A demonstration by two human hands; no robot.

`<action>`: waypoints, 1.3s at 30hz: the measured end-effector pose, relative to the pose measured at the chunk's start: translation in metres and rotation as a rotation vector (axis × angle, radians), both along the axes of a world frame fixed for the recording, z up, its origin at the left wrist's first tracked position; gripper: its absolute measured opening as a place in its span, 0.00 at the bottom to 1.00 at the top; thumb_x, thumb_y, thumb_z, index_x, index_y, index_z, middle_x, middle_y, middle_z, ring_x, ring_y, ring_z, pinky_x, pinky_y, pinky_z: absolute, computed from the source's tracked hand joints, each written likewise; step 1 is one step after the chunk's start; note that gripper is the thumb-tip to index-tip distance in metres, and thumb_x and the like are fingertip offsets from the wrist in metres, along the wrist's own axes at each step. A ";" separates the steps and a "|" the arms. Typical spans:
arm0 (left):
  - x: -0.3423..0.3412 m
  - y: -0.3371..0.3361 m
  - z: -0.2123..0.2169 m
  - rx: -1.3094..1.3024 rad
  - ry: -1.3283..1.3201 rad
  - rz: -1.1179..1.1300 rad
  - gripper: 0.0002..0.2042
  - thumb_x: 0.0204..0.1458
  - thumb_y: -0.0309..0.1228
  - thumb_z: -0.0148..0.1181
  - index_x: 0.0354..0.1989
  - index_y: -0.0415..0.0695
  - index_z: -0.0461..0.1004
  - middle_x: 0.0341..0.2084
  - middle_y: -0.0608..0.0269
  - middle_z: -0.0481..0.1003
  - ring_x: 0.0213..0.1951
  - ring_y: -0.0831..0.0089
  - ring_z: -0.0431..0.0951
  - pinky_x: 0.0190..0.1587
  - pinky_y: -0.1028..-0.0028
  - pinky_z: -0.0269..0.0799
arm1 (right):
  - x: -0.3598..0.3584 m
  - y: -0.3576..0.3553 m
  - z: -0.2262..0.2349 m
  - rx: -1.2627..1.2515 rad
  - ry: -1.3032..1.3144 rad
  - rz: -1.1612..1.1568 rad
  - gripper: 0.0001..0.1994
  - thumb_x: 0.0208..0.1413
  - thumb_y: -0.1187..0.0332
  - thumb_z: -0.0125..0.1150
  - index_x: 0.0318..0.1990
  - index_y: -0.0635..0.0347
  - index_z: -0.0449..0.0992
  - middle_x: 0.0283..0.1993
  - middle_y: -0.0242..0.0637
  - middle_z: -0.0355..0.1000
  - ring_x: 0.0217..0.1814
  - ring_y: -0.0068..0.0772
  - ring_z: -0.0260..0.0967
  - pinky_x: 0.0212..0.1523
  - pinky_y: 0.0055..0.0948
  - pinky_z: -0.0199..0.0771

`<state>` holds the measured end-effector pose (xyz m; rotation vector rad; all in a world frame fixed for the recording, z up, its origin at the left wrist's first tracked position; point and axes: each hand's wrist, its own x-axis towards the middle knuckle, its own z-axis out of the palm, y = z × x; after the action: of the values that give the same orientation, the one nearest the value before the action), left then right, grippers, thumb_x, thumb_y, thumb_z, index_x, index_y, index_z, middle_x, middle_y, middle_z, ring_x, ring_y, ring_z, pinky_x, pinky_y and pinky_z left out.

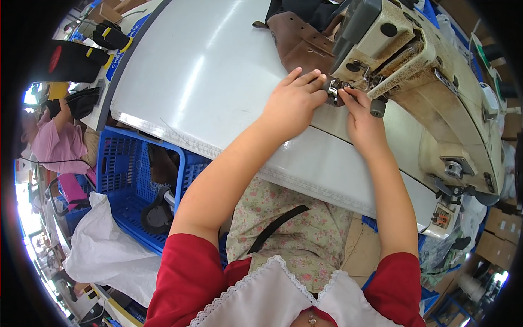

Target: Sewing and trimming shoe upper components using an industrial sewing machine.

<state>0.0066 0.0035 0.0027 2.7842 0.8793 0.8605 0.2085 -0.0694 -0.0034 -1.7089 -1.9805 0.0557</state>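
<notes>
A brown leather shoe upper (297, 43) with a row of eyelet holes and dark lining lies on the white sewing table, partly behind the sewing machine head (425, 65). My left hand (297, 103) rests by the lower edge of the leather, fingers stretched forward, thumb close to the metal presser foot (333, 90). From the other side, my right hand (364, 117) reaches under the machine head. Its thumb and forefinger are pressed together at the presser foot; whatever they pinch is too small to make out. My fingers and the machine hide part of the stitching spot.
A measuring tape runs along the near edge of the sewing table (218, 71). Left of my lap stands a blue plastic crate (136, 174) with dark pieces inside, beside a white sack (109, 245). Another person (57, 136) in pink sits at far left. Cardboard boxes (498, 226) stand right.
</notes>
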 end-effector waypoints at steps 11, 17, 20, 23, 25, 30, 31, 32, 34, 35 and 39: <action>-0.002 -0.001 0.003 -0.005 0.011 0.001 0.10 0.51 0.23 0.52 0.39 0.45 0.77 0.56 0.58 0.74 0.63 0.65 0.67 0.68 0.59 0.56 | -0.001 0.000 0.002 0.014 0.000 0.015 0.25 0.49 0.83 0.49 0.56 0.54 0.76 0.57 0.40 0.70 0.56 0.46 0.70 0.56 0.37 0.71; 0.001 -0.001 0.011 -0.032 0.076 -0.035 0.18 0.47 0.21 0.54 0.48 0.45 0.77 0.58 0.58 0.71 0.65 0.63 0.65 0.69 0.59 0.55 | 0.003 -0.007 0.010 0.006 0.073 0.026 0.23 0.50 0.83 0.50 0.54 0.56 0.76 0.55 0.40 0.73 0.56 0.46 0.70 0.56 0.37 0.71; -0.001 0.004 0.011 -0.018 0.109 -0.092 0.19 0.47 0.20 0.54 0.49 0.44 0.76 0.58 0.57 0.71 0.65 0.63 0.65 0.69 0.59 0.56 | 0.004 -0.033 0.029 -0.025 0.133 0.077 0.19 0.49 0.79 0.57 0.51 0.57 0.78 0.51 0.44 0.73 0.56 0.47 0.69 0.53 0.40 0.73; -0.014 0.016 0.023 0.038 0.216 -0.202 0.23 0.45 0.20 0.55 0.54 0.44 0.74 0.58 0.57 0.70 0.65 0.61 0.64 0.68 0.59 0.58 | 0.016 -0.093 0.072 0.099 0.168 0.155 0.14 0.50 0.78 0.58 0.45 0.59 0.80 0.45 0.43 0.77 0.49 0.46 0.74 0.48 0.39 0.75; -0.036 0.024 0.032 0.131 0.383 -0.260 0.25 0.46 0.22 0.55 0.58 0.45 0.72 0.58 0.58 0.70 0.64 0.61 0.64 0.66 0.61 0.61 | 0.041 -0.136 0.116 0.278 0.031 0.091 0.12 0.51 0.76 0.61 0.44 0.60 0.81 0.40 0.41 0.78 0.44 0.42 0.76 0.45 0.36 0.76; -0.020 0.043 0.056 0.432 0.476 -0.354 0.24 0.49 0.26 0.53 0.58 0.45 0.71 0.54 0.65 0.73 0.59 0.68 0.69 0.65 0.67 0.63 | 0.233 -0.224 0.179 0.691 -0.200 -0.897 0.16 0.63 0.64 0.55 0.54 0.60 0.78 0.55 0.41 0.75 0.60 0.31 0.68 0.62 0.28 0.62; -0.010 0.047 0.056 0.489 0.517 -0.347 0.22 0.51 0.27 0.53 0.58 0.45 0.72 0.55 0.67 0.73 0.61 0.70 0.67 0.67 0.68 0.59 | 0.301 -0.247 0.174 0.650 -0.118 -1.005 0.20 0.63 0.57 0.55 0.56 0.60 0.76 0.57 0.43 0.73 0.63 0.32 0.67 0.63 0.29 0.61; -0.006 0.049 0.056 0.538 0.575 -0.319 0.21 0.53 0.29 0.53 0.57 0.44 0.72 0.55 0.69 0.72 0.62 0.72 0.66 0.69 0.69 0.55 | 0.337 -0.252 0.168 0.656 -0.117 -1.010 0.20 0.63 0.57 0.55 0.56 0.60 0.76 0.57 0.43 0.73 0.63 0.32 0.67 0.63 0.29 0.61; -0.006 0.048 0.056 0.562 0.594 -0.313 0.21 0.53 0.30 0.52 0.58 0.45 0.72 0.55 0.70 0.72 0.61 0.72 0.66 0.70 0.69 0.55 | 0.371 -0.249 0.162 0.324 0.343 -0.988 0.25 0.64 0.50 0.54 0.57 0.62 0.75 0.58 0.45 0.73 0.62 0.37 0.67 0.62 0.30 0.61; -0.006 0.048 0.055 0.566 0.612 -0.309 0.21 0.54 0.30 0.52 0.58 0.45 0.71 0.55 0.71 0.72 0.61 0.72 0.67 0.70 0.69 0.54 | 0.378 -0.245 0.161 0.327 0.349 -0.983 0.25 0.64 0.50 0.54 0.57 0.62 0.75 0.58 0.45 0.73 0.62 0.37 0.67 0.62 0.30 0.61; -0.016 0.046 0.051 0.534 0.674 -0.278 0.22 0.54 0.30 0.52 0.59 0.45 0.71 0.54 0.73 0.73 0.60 0.72 0.67 0.70 0.69 0.54 | 0.354 -0.229 0.142 0.308 0.362 -0.993 0.29 0.66 0.47 0.49 0.57 0.68 0.73 0.59 0.48 0.72 0.62 0.40 0.67 0.63 0.31 0.61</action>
<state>-0.0091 0.0493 0.0539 3.6286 0.2997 0.0922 0.5627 -0.2985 0.1384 -2.0806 -0.7027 -0.2558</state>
